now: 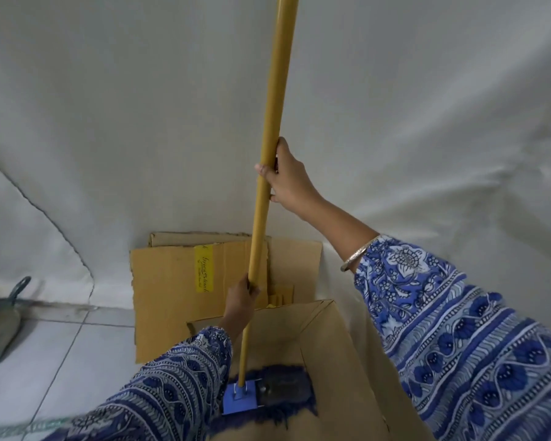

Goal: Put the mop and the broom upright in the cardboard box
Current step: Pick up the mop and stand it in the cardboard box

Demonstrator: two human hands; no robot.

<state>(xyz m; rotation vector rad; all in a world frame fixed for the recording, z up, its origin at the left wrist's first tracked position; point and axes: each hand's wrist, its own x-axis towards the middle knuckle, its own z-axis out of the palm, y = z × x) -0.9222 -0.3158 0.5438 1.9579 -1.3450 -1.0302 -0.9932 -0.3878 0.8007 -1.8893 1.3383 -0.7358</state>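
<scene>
The mop has a long yellow handle [272, 122] that stands nearly upright and runs out of the top of the view. Its blue flat head [268, 397] with dark fringe rests inside the open cardboard box [341, 370] at the bottom of the view. My right hand [287, 178] grips the handle at mid-height. My left hand [242, 299] grips it lower down, just above the box rim. No broom is visible.
Flattened cardboard sheets [169, 294] lean against the white cloth-covered wall behind the box. A grey-green dustpan [2, 326] lies on the white tiled floor at the far left. The box stands close to the wall.
</scene>
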